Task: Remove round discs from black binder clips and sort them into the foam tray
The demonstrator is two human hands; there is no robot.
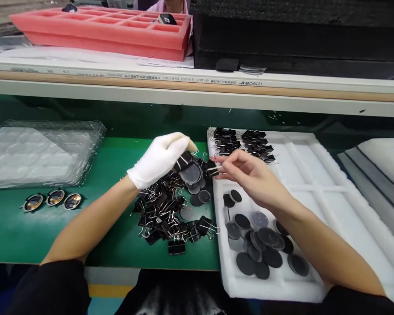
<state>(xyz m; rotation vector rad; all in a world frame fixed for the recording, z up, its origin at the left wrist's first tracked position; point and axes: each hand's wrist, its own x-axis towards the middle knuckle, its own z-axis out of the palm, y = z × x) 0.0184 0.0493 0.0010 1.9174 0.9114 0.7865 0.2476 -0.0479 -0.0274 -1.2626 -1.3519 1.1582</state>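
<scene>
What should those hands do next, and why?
Probably keep the round disc steady with the left hand while the right hand works its black clip: it pinches that clip close beside the disc, though whether the clip bites the edge is hard to tell.

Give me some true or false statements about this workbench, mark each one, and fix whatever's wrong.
1. The right hand holds a black binder clip. True.
2. Both hands wear gloves. False: only the left hand does.
3. Dark discs lie in the white tray. True.
4. The loose heap of clips sits in that tray. False: it is on the green tabletop.
5. More clips lie at the tray's far end. True.
</scene>
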